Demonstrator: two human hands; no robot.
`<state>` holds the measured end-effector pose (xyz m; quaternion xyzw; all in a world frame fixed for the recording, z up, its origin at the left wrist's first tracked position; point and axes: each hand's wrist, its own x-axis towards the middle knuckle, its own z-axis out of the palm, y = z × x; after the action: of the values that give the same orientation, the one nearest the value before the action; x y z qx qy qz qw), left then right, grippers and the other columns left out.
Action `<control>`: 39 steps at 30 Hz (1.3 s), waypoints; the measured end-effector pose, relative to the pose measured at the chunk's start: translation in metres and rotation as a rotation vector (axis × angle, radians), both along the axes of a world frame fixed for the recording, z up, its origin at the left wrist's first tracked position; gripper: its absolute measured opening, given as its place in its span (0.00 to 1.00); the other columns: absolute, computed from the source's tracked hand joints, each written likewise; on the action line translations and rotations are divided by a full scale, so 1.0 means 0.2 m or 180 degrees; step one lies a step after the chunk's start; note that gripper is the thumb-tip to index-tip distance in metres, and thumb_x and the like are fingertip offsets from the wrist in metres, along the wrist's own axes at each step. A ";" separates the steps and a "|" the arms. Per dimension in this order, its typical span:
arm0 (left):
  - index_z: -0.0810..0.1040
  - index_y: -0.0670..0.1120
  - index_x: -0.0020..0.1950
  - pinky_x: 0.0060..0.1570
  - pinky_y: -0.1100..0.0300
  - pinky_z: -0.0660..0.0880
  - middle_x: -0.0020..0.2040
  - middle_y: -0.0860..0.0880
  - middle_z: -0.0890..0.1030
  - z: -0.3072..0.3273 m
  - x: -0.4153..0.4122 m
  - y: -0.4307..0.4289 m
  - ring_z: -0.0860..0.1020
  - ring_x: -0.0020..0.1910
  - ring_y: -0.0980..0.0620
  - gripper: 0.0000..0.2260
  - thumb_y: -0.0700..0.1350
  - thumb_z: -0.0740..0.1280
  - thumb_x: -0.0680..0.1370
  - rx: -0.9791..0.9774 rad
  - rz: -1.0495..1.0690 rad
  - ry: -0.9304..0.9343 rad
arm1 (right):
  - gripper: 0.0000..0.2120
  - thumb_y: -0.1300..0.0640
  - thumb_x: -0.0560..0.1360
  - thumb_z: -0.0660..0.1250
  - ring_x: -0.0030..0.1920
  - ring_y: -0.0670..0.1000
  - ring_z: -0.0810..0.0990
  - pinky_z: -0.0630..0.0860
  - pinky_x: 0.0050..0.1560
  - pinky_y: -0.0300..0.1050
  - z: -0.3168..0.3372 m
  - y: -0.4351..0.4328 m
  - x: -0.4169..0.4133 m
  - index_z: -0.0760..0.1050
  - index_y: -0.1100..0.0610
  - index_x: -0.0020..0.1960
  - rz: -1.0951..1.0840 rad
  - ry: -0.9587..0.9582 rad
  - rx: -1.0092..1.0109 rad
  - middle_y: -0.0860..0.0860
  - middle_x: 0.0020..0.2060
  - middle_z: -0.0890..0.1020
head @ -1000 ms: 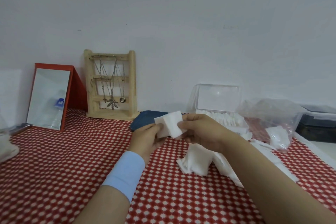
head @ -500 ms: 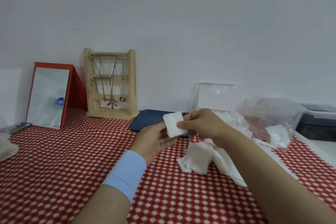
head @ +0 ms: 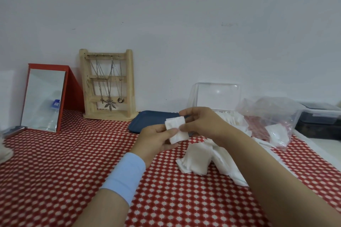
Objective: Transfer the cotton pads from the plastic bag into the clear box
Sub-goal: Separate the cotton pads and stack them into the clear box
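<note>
Both hands hold a small stack of white cotton pads (head: 176,130) above the table's middle. My left hand (head: 156,140) grips the stack from below with its thumb on the front. My right hand (head: 201,122) pinches its right edge. Several loose cotton pads (head: 198,159) lie in a heap on the cloth just below my right forearm. The clear box (head: 217,96) stands behind my right hand with its lid raised and pads inside. The crumpled plastic bag (head: 271,114) lies to its right with a few pads in it.
A red-and-white checked cloth (head: 73,162) covers the table. At the back stand a red-framed mirror (head: 44,97) and a wooden necklace stand (head: 108,86). A dark blue tray (head: 151,120) lies behind my hands. A dark lidded container (head: 321,116) sits at far right.
Both hands have stayed at the same spot, turning and squaring the stack. My left thumb now lies on the stack's front and my right hand has shifted slightly right.
</note>
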<state>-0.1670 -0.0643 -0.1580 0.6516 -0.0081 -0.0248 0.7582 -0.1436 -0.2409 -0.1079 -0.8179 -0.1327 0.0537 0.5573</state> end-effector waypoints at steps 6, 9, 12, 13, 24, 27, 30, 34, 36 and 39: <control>0.83 0.46 0.53 0.47 0.57 0.83 0.52 0.46 0.86 -0.02 0.04 0.02 0.85 0.52 0.48 0.06 0.38 0.72 0.78 0.0033 0.0540 0.0079 | 0.07 0.54 0.70 0.77 0.43 0.41 0.81 0.77 0.44 0.36 0.03 -0.11 0.01 0.86 0.48 0.48 0.0087 -0.0555 -0.1866 0.41 0.43 0.84; 0.83 0.46 0.55 0.49 0.55 0.83 0.54 0.46 0.86 -0.03 0.03 0.02 0.84 0.54 0.48 0.06 0.39 0.71 0.79 0.0075 0.0515 0.0081 | 0.08 0.45 0.68 0.78 0.46 0.44 0.80 0.78 0.51 0.42 0.03 -0.11 0.00 0.84 0.48 0.42 0.0520 -0.0247 -0.2979 0.41 0.44 0.83; 0.82 0.46 0.52 0.49 0.54 0.83 0.55 0.44 0.85 -0.04 0.03 0.01 0.84 0.55 0.46 0.03 0.41 0.70 0.80 0.0051 0.0548 0.0139 | 0.08 0.47 0.69 0.78 0.47 0.45 0.80 0.77 0.49 0.40 0.02 -0.10 0.00 0.79 0.45 0.43 0.0688 -0.0324 -0.2961 0.40 0.44 0.81; 0.82 0.46 0.51 0.49 0.54 0.83 0.55 0.43 0.85 -0.03 0.03 0.01 0.84 0.55 0.46 0.02 0.42 0.70 0.80 0.0020 0.0567 0.0153 | 0.07 0.48 0.71 0.77 0.47 0.45 0.80 0.76 0.47 0.39 0.02 -0.10 0.00 0.79 0.45 0.45 0.0737 -0.0365 -0.2834 0.40 0.44 0.81; 0.81 0.43 0.41 0.42 0.56 0.83 0.49 0.44 0.83 -0.01 0.03 0.03 0.82 0.51 0.48 0.08 0.41 0.69 0.80 0.0106 0.1202 -0.0116 | 0.13 0.52 0.72 0.76 0.49 0.45 0.77 0.75 0.51 0.40 -0.05 0.00 -0.02 0.80 0.47 0.56 0.0625 -0.0745 -0.2803 0.41 0.46 0.78; 0.81 0.43 0.41 0.49 0.48 0.84 0.49 0.41 0.83 -0.01 0.02 0.03 0.82 0.52 0.45 0.09 0.42 0.69 0.80 0.0381 0.1207 -0.0184 | 0.11 0.55 0.71 0.77 0.46 0.42 0.76 0.72 0.45 0.34 -0.05 0.01 -0.02 0.79 0.46 0.51 0.0589 -0.0955 -0.2546 0.39 0.44 0.77; 0.82 0.42 0.43 0.46 0.51 0.84 0.50 0.41 0.83 0.00 0.02 0.02 0.82 0.53 0.44 0.08 0.42 0.69 0.81 0.0381 0.1138 -0.0261 | 0.07 0.51 0.72 0.76 0.48 0.40 0.79 0.74 0.49 0.35 -0.01 -0.01 -0.04 0.84 0.47 0.50 0.0896 -0.0665 -0.2393 0.39 0.46 0.83; 0.81 0.47 0.44 0.42 0.57 0.82 0.53 0.44 0.82 0.01 0.01 0.01 0.81 0.55 0.45 0.07 0.43 0.68 0.81 0.0345 0.0997 -0.0269 | 0.22 0.44 0.69 0.79 0.57 0.42 0.78 0.71 0.59 0.39 0.00 0.00 -0.08 0.82 0.46 0.62 0.1267 -0.0228 -0.2946 0.39 0.58 0.82; 0.81 0.48 0.44 0.41 0.58 0.82 0.55 0.44 0.82 0.01 0.01 0.01 0.81 0.56 0.45 0.07 0.43 0.67 0.82 0.0371 0.0982 -0.0246 | 0.19 0.50 0.72 0.77 0.52 0.39 0.77 0.70 0.53 0.35 0.00 -0.01 -0.07 0.82 0.46 0.62 0.1289 -0.0268 -0.2985 0.38 0.57 0.81; 0.81 0.48 0.44 0.43 0.57 0.83 0.55 0.45 0.82 0.00 0.02 0.01 0.80 0.57 0.46 0.07 0.43 0.68 0.82 0.0360 0.0949 -0.0222 | 0.12 0.53 0.76 0.73 0.46 0.38 0.79 0.71 0.51 0.33 0.01 -0.03 -0.05 0.84 0.47 0.60 0.1209 -0.0350 -0.2922 0.40 0.53 0.84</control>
<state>-0.1639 -0.0622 -0.1571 0.6877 0.0638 0.1102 0.7147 -0.1537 -0.2472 -0.1051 -0.9418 -0.2711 0.1639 0.1124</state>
